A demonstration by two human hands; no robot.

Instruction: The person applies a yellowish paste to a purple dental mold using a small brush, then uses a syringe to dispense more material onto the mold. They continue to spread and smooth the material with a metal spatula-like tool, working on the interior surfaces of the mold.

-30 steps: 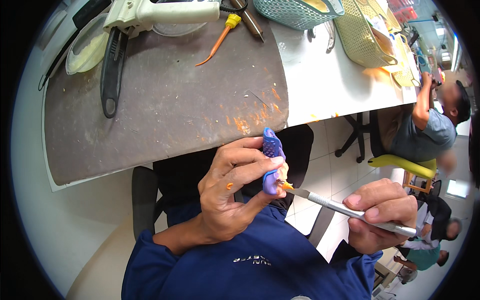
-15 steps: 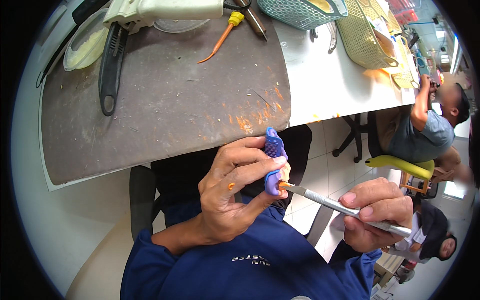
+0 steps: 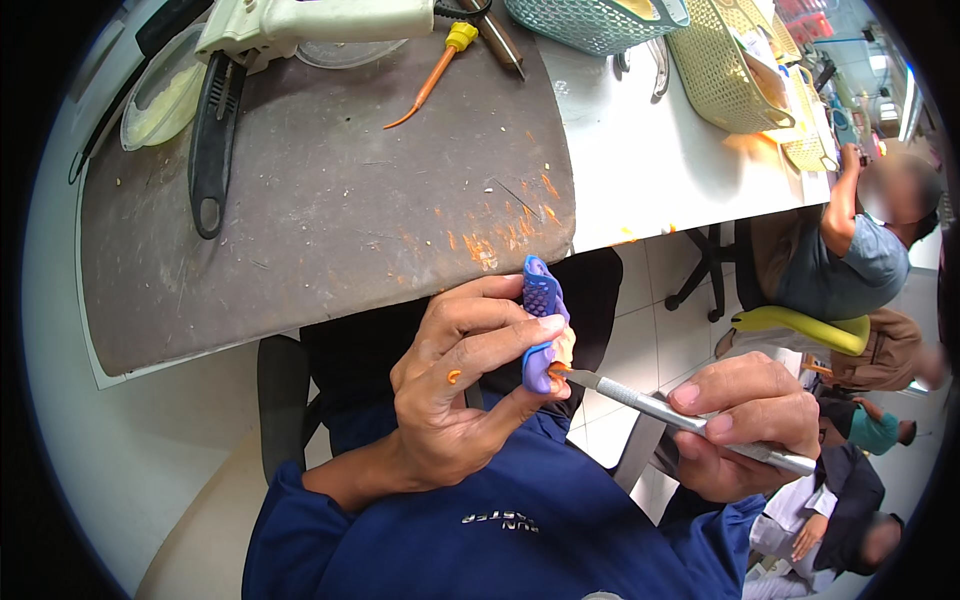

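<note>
In front of my body, my left hand (image 3: 455, 385) is closed round a blue perforated dental impression tray (image 3: 541, 290) lined with purple material. A pale cream-coloured mass shows along the tray's right side, and a bit of orange material sits at its lower end. My right hand (image 3: 748, 425) grips a silver craft knife (image 3: 640, 402) by its knurled handle. The blade points left, and its tip touches the orange material at the tray's lower end. A small orange shaving (image 3: 454, 377) clings to the back of my left hand.
A grey-brown work mat (image 3: 330, 220), stained orange near its right corner, covers the table ahead. On it lie a black-handled brush (image 3: 210, 160), an orange curved nozzle (image 3: 432, 88) and a white dispensing gun (image 3: 310, 18). Perforated baskets (image 3: 715, 70) stand far right. Several people are at the right.
The knife tip has shifted slightly at the orange material, and both hands sit marginally further left. The view has moved a little. People in the right background have changed position.
</note>
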